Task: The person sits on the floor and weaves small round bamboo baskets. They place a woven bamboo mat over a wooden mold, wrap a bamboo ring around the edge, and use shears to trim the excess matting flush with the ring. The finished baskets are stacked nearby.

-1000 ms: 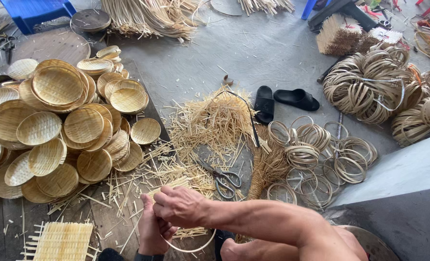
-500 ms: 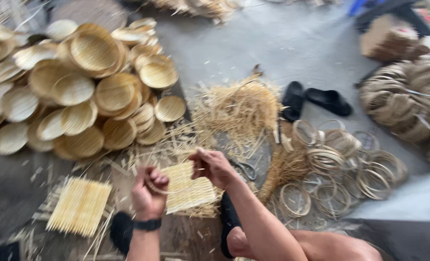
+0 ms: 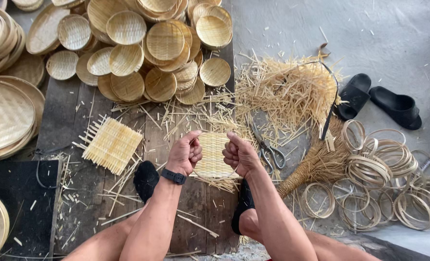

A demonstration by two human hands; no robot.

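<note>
Head view: small woven bamboo mat [image 3: 213, 154], round-edged, held between both hands above the plank floor [image 3: 70, 111]. Left hand [image 3: 185, 153] clenched on its left rim, right hand [image 3: 240, 155] clenched on its right rim. Judged light, thin, springy; strips could splinter or slip loose, so grip the rim. Scissors [image 3: 269, 151] lie just right.

No packages, labels, signs or screens show anywhere in this view. The frame holds only loose, unwrapped goods and bare surfaces, with no printed or lit face among them.
</note>
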